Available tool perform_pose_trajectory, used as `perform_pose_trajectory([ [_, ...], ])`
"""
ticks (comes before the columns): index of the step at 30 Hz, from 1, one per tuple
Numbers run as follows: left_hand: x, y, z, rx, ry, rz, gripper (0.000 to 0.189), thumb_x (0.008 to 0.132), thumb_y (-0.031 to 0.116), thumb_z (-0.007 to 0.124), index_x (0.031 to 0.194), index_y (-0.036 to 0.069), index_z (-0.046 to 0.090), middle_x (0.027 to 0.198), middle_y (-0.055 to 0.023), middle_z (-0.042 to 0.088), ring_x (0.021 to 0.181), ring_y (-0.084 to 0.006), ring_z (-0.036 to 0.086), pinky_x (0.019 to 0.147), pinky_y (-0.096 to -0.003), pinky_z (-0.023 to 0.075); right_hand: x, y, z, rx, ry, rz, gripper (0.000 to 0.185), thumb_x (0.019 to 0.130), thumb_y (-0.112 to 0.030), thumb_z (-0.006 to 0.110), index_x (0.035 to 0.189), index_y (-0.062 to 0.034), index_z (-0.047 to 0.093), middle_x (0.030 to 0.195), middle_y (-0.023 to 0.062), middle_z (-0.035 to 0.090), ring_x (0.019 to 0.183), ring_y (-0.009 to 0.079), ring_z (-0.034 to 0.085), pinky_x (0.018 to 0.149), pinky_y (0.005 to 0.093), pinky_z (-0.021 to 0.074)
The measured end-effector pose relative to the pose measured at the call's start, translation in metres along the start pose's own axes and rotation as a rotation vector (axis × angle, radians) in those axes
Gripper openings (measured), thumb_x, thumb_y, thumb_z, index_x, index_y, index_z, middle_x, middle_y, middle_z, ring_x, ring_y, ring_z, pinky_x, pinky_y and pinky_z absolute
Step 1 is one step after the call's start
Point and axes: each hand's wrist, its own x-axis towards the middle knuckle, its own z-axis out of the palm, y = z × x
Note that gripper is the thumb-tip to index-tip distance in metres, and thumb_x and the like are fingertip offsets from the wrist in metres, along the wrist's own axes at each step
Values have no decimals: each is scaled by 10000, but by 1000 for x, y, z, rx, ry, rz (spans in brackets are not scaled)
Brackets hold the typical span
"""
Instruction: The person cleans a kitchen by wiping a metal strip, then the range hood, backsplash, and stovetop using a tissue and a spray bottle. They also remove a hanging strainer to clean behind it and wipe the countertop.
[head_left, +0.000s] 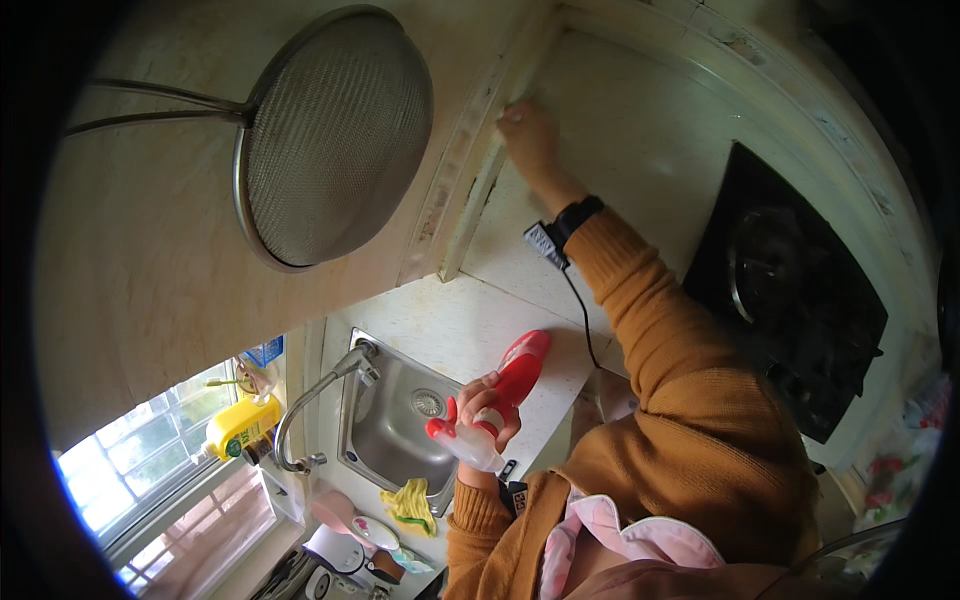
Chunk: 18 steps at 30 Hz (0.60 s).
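My left hand (487, 409) grips a red spray bottle (525, 367) by its neck, beside the steel sink (397, 435). Its translucent head with red parts points toward my body, while its base rests on or hangs just over the pale countertop (517, 311); I cannot tell which. My right hand (531, 139) is stretched far out with curled fingers, by the raised ledge (480, 180) where counter and wall meet. It is slightly blurred, and whether anything is inside it is hidden. A black wrist strap (577, 216) with a cable is on the right wrist.
A mesh strainer (337, 142) hangs large at upper left. The black gas hob (787, 292) lies to the right. Around the sink are a curved faucet (300, 405), a yellow cloth (411, 506), a yellow bottle (241, 427) and a pink bowl (335, 510).
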Motion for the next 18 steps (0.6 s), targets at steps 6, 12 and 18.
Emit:
perform_pose_trajectory([
  [6, -5, -7, -8, 37, 110, -24, 342, 638, 28, 672, 912, 51, 469, 932, -151, 585, 881, -287, 607, 788, -377, 501, 32, 12, 2, 160, 89, -10, 164, 768, -129, 607, 833, 21, 630, 809, 162, 634, 778, 267, 606, 713, 355, 464],
  [12, -5, -14, -3, 22, 136, -39, 333, 639, -9, 641, 911, 49, 458, 915, -153, 574, 860, -285, 600, 783, -376, 503, -39, -9, 9, -57, 30, -14, 153, 738, -93, 628, 863, -7, 613, 894, 155, 574, 856, 320, 561, 745, 372, 460],
  [18, -7, -23, -2, -58, 129, -8, 357, 641, 32, 641, 947, 56, 458, 954, -158, 554, 876, -297, 588, 785, -392, 498, -38, -10, 6, 65, 20, 57, 84, 755, -69, 609, 806, -3, 622, 903, 153, 563, 845, 317, 563, 741, 367, 466],
])
